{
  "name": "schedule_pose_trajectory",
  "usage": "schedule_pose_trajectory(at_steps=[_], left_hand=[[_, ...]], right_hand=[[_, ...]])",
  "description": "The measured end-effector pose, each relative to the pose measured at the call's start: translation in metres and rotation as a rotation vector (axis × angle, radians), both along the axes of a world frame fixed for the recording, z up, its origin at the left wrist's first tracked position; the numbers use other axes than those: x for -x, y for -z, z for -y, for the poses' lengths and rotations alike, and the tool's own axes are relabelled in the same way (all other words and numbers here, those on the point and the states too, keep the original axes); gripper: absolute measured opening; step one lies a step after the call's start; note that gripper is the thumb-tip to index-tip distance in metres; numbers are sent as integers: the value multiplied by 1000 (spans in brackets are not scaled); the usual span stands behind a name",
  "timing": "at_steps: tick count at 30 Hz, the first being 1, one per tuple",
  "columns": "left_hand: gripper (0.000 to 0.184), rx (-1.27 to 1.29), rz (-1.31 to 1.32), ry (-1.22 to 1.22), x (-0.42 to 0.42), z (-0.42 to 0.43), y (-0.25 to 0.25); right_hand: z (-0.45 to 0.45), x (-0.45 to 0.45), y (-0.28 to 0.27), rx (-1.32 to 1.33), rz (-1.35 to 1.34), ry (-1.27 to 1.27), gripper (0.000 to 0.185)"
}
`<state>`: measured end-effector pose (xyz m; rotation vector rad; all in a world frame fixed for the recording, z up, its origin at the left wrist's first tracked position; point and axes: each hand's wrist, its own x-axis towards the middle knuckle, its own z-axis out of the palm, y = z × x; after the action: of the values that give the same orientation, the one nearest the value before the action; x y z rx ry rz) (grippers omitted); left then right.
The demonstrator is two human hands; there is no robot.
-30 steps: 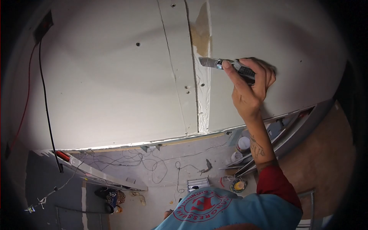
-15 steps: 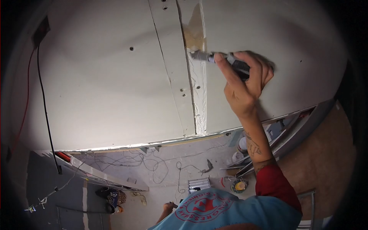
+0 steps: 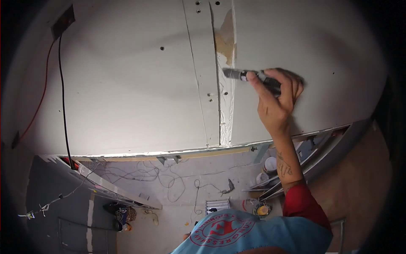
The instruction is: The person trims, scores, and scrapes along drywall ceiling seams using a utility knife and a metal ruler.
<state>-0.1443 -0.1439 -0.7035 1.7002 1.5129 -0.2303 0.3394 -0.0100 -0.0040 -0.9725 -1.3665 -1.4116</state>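
Note:
My right hand (image 3: 277, 99) is closed around a utility knife (image 3: 234, 74), its blade pointing left over the plasterboard seam (image 3: 226, 106). The seam has white, rough filler in its lower part and a bare brown patch (image 3: 226, 40) above the blade. A dark gap runs along the seam's left edge. Several screw holes dot the pale board (image 3: 127, 93). Of my left hand (image 3: 186, 236), only a small part shows low beside the blue shirt; its fingers are hidden.
Black and red cables (image 3: 63, 97) hang at the left. Below the board's edge, loose wires (image 3: 169, 175), a dark tool (image 3: 229, 186) and white buckets (image 3: 270, 165) lie or stand on the floor. A bag (image 3: 124, 215) sits at lower left.
The knife moved up to the brown patch's lower edge, then back down along the seam. My left hand came further into view half a second ago and is now mostly hidden. The view has shifted.

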Motion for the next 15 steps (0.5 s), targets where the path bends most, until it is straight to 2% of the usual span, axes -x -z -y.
schedule_pose_trajectory(at_steps=[3, 6, 8, 15], left_hand=[[29, 34, 5, -26, 7, 5, -3], [28, 57, 23, -68, 16, 6, -7], [27, 60, 47, -109, 25, 4, -11], [24, 40, 299, -321, 40, -16, -33]], right_hand=[[5, 2, 11, 55, -8, 59, 52], [5, 10, 13, 68, -51, 74, 41], [-5, 10, 23, 1, -90, 74, 56], [-10, 15, 26, -22, -130, 47, 54]])
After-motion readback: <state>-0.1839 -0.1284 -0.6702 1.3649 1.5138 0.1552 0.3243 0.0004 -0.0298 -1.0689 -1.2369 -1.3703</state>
